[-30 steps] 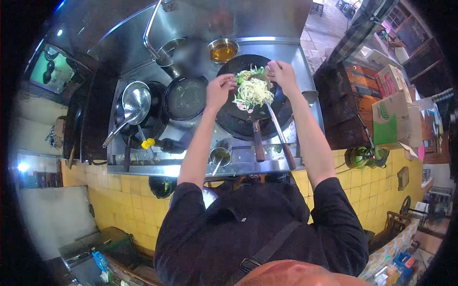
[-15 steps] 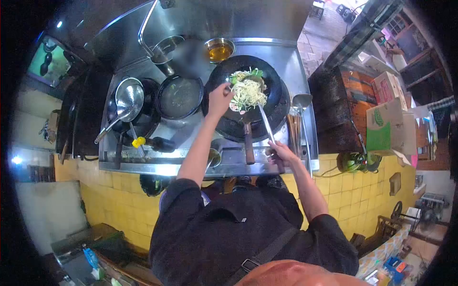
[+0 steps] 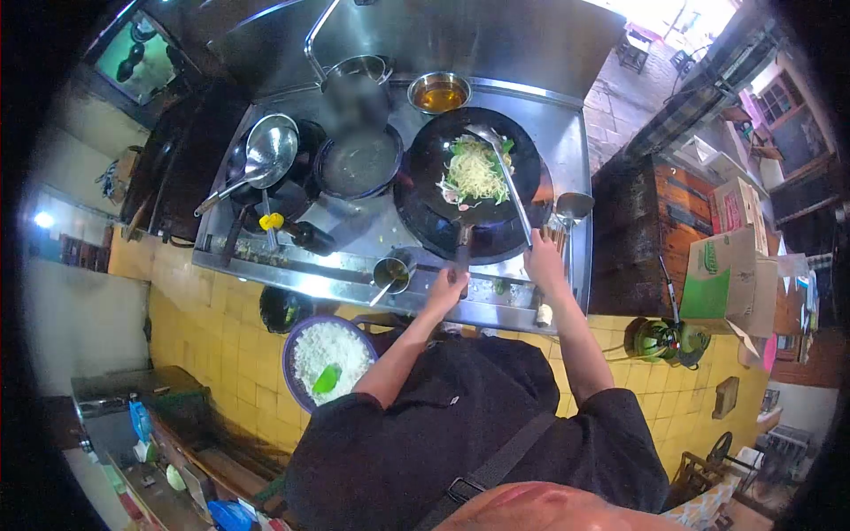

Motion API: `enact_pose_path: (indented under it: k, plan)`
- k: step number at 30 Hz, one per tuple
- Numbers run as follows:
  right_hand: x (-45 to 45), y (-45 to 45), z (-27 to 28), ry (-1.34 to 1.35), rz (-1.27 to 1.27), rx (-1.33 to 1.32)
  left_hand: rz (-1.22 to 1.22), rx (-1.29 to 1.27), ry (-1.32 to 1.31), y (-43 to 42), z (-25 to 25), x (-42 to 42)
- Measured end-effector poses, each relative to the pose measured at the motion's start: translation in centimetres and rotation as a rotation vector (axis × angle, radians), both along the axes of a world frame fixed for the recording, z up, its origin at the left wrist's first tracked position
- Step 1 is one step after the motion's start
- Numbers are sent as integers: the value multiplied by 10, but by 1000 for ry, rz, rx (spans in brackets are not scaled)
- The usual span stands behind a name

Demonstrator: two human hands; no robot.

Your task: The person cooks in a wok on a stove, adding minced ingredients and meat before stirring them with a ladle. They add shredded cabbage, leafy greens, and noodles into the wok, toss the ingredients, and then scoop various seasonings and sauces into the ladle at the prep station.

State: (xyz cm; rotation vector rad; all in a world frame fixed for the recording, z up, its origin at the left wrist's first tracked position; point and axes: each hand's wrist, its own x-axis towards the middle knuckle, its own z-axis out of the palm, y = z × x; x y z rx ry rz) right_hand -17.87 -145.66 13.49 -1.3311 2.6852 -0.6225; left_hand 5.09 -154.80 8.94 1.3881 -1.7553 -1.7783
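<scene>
My left hand (image 3: 448,290) is closed around the wooden handle (image 3: 464,251) of a large black wok (image 3: 427,217). In the wok lies a heap of pale, noodle-like strands (image 3: 478,174) with green leaves and small pinkish bits. My right hand (image 3: 544,264) grips a long metal wok spatula (image 3: 513,188); its head rests at the far side of the heap, and its handle end sticks out below my fist. A small metal cup (image 3: 400,273) with a spoon in it stands left of my left hand.
Left on the steel stove are a dark pan (image 3: 359,168), a big ladle (image 3: 272,146) over another wok and a yellow-capped bottle (image 3: 310,237). Behind stands a bowl of amber liquid (image 3: 440,92). A second ladle (image 3: 574,208) lies right. A rice tub (image 3: 290,365) sits low left.
My left hand has left the food and come back to the wok handle. The spatula has swung to the heap's far right edge. The view has shifted, bringing the rice tub into sight.
</scene>
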Motion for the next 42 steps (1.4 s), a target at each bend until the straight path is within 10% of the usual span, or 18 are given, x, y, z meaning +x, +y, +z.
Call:
enact_pose_path:
  k: [4, 6, 10, 11, 13, 15, 24, 30, 34, 37, 42]
  plan:
    - [-15, 5, -22, -521, 184, -191, 18, -52, 58, 3, 2, -6]
    - [-8, 8, -26, -979, -50, -288, 9, -921, -207, 17, 35, -8]
    - [20, 15, -23, -1668, -314, -566, -234, -457, 139, 67, 17, -30]
    - [23, 14, -32, -1648, -338, -491, -231, -458, 142, 75, 28, -39]
    - [23, 20, -45, -1406, -245, -321, -45, 858, 476, 81, 49, -54]
    - [10, 23, -57, -600, -4, -220, -54, 828, 436, 76, 39, -56]
    - [-4, -26, 248, -669, 261, -800, -46, 653, 205, 64, 39, -38]
    - [-42, -76, 215, -1333, 978, -1189, -79, 624, 239, 61, 34, -30]
    - [-53, -114, 63, -1327, 647, -858, -99, 564, 285, 70, 33, -29]
    - [-38, -99, 14, -153, 262, -480, -116, 434, 263, 65, 49, -23]
    - [-31, -80, 73, -681, 184, -342, -86, 450, 396, 65, 56, -22]
